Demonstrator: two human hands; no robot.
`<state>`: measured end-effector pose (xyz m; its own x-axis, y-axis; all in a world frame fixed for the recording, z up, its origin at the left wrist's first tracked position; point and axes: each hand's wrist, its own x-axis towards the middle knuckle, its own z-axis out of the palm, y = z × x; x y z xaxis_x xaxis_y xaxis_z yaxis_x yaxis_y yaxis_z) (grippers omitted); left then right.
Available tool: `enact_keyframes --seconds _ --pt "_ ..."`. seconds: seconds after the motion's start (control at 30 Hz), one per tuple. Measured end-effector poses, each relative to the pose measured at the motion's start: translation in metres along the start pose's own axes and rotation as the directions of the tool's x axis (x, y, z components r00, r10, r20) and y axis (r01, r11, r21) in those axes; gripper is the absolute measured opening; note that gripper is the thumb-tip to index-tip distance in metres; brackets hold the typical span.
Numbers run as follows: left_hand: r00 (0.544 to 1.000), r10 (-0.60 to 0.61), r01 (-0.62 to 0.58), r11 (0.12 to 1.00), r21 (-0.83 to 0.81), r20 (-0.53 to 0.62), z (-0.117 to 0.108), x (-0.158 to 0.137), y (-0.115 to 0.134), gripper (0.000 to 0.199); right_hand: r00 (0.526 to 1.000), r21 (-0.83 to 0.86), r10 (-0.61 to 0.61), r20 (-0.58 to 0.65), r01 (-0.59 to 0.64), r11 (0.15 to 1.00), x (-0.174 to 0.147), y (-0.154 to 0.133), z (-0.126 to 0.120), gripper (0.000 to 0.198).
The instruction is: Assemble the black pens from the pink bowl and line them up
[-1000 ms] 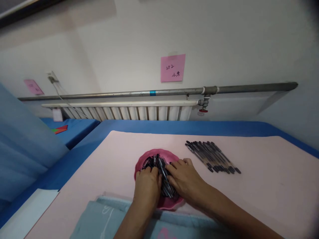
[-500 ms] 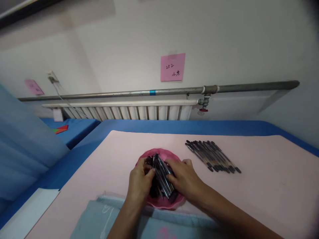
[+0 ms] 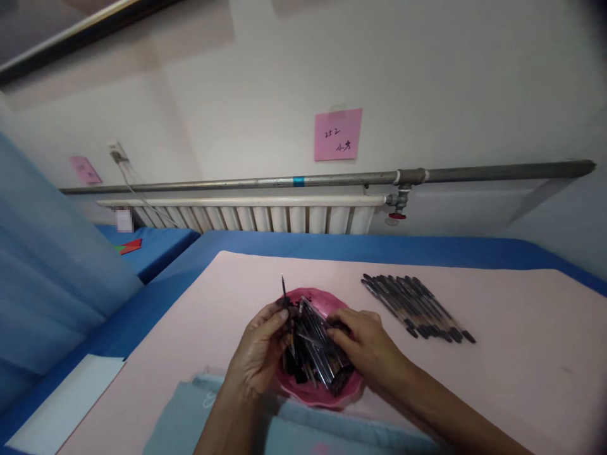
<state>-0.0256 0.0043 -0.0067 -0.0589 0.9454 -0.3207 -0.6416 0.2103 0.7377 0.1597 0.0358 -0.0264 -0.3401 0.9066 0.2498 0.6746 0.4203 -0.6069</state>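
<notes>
1. L hand (image 3: 258,344): thumb and fingertips pinching a thin dark refill (image 3: 284,289), tip up, over L rim of pink bowl (image 3: 310,399).
2. R hand (image 3: 363,338): thumb and forefinger closed on a dark pen part (image 3: 340,328) at R side of bowl; its ends partly hidden, exact type can't be told.
3. Loose pen pieces (image 3: 318,344): heaped in bowl betw. both hands; some covered by fingers.
4. Row of pens (image 3: 417,308): side by side, slanted, on pink sheet (image 3: 512,354), near R hand, apart from bowl.
5. Obstructions: grey-blue cloth (image 3: 175,417) on near side, below bowl; both forearms cross it. L hand blocks view of bowl's L rim.
6. Far L: white paper (image 3: 66,401) at sheet edge; blue curtain (image 3: 52,272) hangs beyond.
7. Rear: radiator (image 3: 265,218), pipe (image 3: 227,185) w/ red-handled valve (image 3: 401,205); pink note (image 3: 338,134) on wall above.
</notes>
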Motion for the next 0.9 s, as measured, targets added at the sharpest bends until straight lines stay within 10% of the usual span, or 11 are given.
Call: enact_keyframes --seconds 0.33,0.9 --pt "0.968 0.188 -0.218 0.959 -0.182 -0.168 -0.005 0.0 0.019 0.019 0.993 0.014 -0.098 0.067 0.097 0.995 -0.01 -0.017 -0.007 0.018" --pt "0.958 0.257 -0.268 0.96 -0.08 -0.128 -0.002 -0.001 0.015 0.031 0.987 0.067 -0.12 0.111 0.113 0.991 -0.012 -0.02 -0.008 0.019"
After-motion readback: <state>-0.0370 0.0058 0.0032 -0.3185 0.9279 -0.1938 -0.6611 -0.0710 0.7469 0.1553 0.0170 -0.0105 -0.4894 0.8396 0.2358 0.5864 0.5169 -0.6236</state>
